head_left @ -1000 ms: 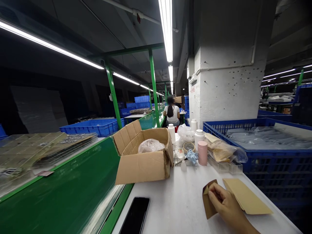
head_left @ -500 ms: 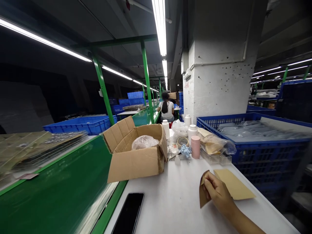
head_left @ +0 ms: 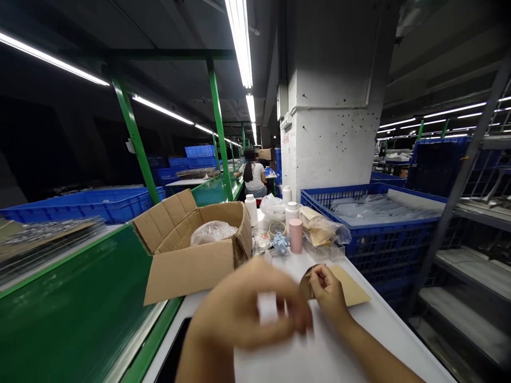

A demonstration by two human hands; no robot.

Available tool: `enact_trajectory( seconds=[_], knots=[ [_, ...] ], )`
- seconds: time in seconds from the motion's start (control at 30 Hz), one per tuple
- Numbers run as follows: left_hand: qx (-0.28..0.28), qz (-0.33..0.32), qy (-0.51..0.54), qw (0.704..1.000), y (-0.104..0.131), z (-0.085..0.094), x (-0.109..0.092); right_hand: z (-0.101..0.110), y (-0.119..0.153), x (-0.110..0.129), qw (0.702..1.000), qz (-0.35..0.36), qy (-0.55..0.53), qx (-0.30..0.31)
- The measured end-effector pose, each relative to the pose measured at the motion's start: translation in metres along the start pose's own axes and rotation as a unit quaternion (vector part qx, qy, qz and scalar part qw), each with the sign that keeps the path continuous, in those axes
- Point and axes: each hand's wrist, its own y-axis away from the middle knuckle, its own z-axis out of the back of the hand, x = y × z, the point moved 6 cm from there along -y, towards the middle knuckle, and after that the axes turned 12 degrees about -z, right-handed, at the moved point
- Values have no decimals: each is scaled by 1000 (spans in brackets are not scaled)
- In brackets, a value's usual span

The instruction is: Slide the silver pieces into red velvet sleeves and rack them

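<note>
The left hand [head_left: 247,308] is hovering blurred above the white worktop [head_left: 359,340], its fingers curling around a small white piece [head_left: 266,307]. The right hand [head_left: 327,290] is resting on the worktop, pinching a brown envelope [head_left: 306,282] by its flap beside a stack of envelopes [head_left: 351,290] lying flat. A phone [head_left: 173,354] is lying near the worktop's edge. Behind are sitting an open carton [head_left: 191,255] holding a plastic bag [head_left: 213,232], a pink cup [head_left: 296,235] and a blue crate [head_left: 375,234].
</note>
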Motion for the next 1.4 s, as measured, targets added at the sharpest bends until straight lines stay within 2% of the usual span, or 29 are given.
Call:
enact_trajectory(
  seconds=[0.03,0.07,0.13,0.23,0.33,0.4,0.5,0.6,0.73,0.9,0.97,1.03,1.13,1.2,1.3,1.4],
  knots=[
    [43,-8,-30,999,-11,-11,-1,2,0,2,1000,4,-4,-7],
    [62,-11,-43,997,-21,-22,1,3,-1,4,1000,6,-7,-13],
    [74,-12,-65,995,-32,-43,15,4,-2,6,1000,6,-11,-17],
    [78,-3,-113,990,-22,-65,48,2,0,8,1000,5,-10,-4],
    [15,37,-104,994,1,-65,76,-4,4,11,1000,16,-2,25],
    [-10,48,-89,995,11,-61,86,-8,8,12,999,24,3,43],
    [-38,72,-18,997,15,-57,95,-13,11,12,997,21,0,68],
    [-78,125,71,987,15,-54,104,-14,10,9,996,-13,-35,83],
    [-96,145,102,979,16,-56,107,-10,8,5,987,-85,-112,79],
    [-76,141,129,978,19,-68,103,-15,3,-2,979,-109,-144,95],
    [-118,158,180,964,21,-67,109,-16,-1,-10,971,-139,-165,101],
    [-188,176,248,934,22,-61,120,-15,-5,-21,951,-190,-222,97],
    [-280,183,305,892,22,-48,136,-6,-13,-33,922,-239,-300,60],
    [-323,187,318,872,22,-40,146,4,-20,-38,916,-240,-319,22],
    [-373,204,333,841,25,-31,158,22,-31,-44,912,-221,-341,-59],
    [-415,219,336,817,28,-18,163,51,-41,-42,908,-169,-345,-167]
  ],
)
